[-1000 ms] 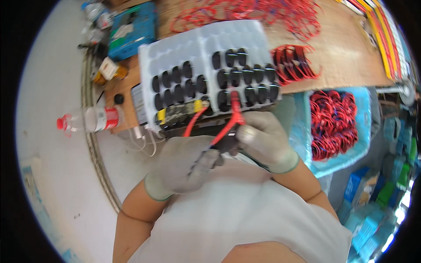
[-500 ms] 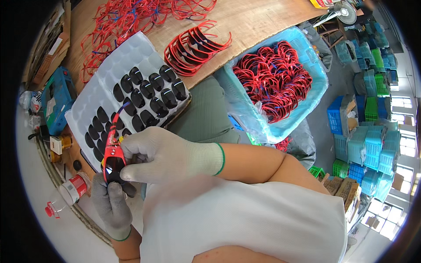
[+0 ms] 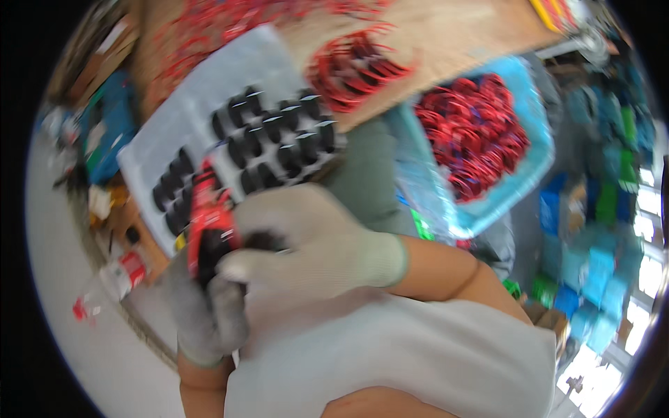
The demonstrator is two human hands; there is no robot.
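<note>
Holding red glasses (image 3: 214, 221) in both gloved hands, near edge of lens tray

Red glasses: bright red frame, glossy look, dark lens in the lower part, some black marks on the red; a blue bit shows at the upper end. Held tilted, close to upright in view, in front of the tray's lower left part. Motion blur, fine detail lost.

Left hand (image 3: 212, 313), grey glove: fingers curled up around the lower end, by the dark lens. Right hand (image 3: 303, 240), pale glove: fingers bent in, thumb reaching toward the lens, gripping the frame's right side. Dark blurred patch by right fingers, cannot tell what it is.

Just behind: white tray (image 3: 230, 76) with moulded pockets, set at a slant, upper part bare. Black lenses (image 3: 272, 125) sit in rows, two groups, left and right.

Beyond the tray: row of red frames (image 3: 355, 66) with dark lenses, nested together on the wooden table (image 3: 453, 35). Tangled red frames (image 3: 209, 24) at top.

Right: light blue crate (image 3: 536, 164), plastic-lined, piled with red eyewear (image 3: 474, 132). Far left: clear bottle (image 3: 111, 284), red label and cap, lying tilted.
</note>
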